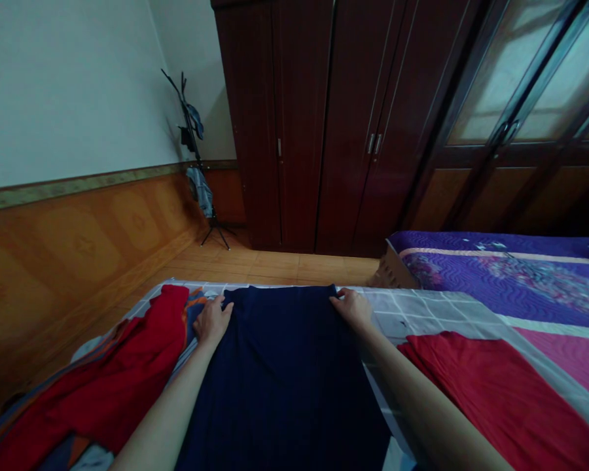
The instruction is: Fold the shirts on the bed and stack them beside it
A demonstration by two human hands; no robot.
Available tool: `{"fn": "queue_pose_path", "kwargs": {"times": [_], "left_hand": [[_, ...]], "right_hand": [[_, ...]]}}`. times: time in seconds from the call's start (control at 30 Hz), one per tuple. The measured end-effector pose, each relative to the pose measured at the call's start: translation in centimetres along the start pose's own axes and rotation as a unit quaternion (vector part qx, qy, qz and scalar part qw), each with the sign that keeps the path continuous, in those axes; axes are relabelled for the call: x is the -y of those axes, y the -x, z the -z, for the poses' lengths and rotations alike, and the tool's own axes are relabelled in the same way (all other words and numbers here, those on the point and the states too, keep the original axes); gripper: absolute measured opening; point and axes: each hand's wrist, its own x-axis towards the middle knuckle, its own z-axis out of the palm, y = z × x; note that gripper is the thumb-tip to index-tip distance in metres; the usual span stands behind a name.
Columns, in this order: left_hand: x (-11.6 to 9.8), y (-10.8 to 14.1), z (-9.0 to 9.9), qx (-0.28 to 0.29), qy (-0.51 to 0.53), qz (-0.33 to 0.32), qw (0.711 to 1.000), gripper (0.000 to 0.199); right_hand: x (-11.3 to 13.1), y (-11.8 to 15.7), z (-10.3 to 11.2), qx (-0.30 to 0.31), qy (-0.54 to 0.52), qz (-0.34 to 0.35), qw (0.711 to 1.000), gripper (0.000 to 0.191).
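We see a plain dark-navy garment (pixel 285 373) spread almost smooth on the checked sheet (pixel 427 313), reaching its far edge; there our left hand (pixel 213 323) and right hand (pixel 354 307), fingers narrowed, pinch the garment's two corners.

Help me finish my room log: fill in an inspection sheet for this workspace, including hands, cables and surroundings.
Surface: grey checked cloth, partly covered by garments.
Job's things: navy garment, spread flat between the forearms.
Clutter: left red garment, rumpled over blue-and-orange cloth; right red garment, lying apart from the navy one.
Grip: left hand and right hand each hold a far corner.
Cables: nothing seen.
Surroundings: dark wardrobe, coat stand, purple cover.
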Motion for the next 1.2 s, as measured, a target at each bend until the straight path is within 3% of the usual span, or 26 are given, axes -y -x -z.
{"fn": "queue_pose_path", "kwargs": {"times": [0.1, 0.27, 0.5, 0.67, 0.77, 0.93, 1.2], "left_hand": [[0.3, -0.3, -0.1, -0.007, -0.001, -0.006, 1.000, 0.031], [0.5, -0.6, -0.4, -0.045, 0.002, -0.014, 0.999, 0.027], [0.5, -1.0, -1.1, -0.098, 0.006, -0.106, 0.989, 0.031], [0.4, -1.2, -1.3, -0.081, -0.015, -0.113, 0.990, 0.039], [0.4, -1.2, -1.2, -0.064, -0.027, -0.099, 0.993, 0.033], [-0.1, -2.0, -0.9, -0.035, -0.038, -0.050, 0.997, 0.023], [-1.1, -3.4, 0.0, 0.005, -0.046, -0.021, 0.999, 0.032]], "right_hand": [[0.0, -0.1, -0.5, -0.020, -0.001, 0.005, 1.000, 0.024], [-0.3, -1.5, -0.7, -0.053, -0.012, -0.022, 0.998, 0.029], [-1.2, -2.7, -0.3, -0.068, -0.011, -0.063, 0.996, 0.032], [-1.0, -2.5, -0.4, -0.066, -0.004, -0.025, 0.997, 0.033], [-1.2, -2.6, -0.6, -0.064, -0.003, -0.017, 0.998, 0.033], [-1.5, -2.9, -0.7, -0.062, -0.017, -0.034, 0.997, 0.031], [-1.6, -3.1, -0.5, -0.066, -0.052, -0.063, 0.994, 0.032]]}}
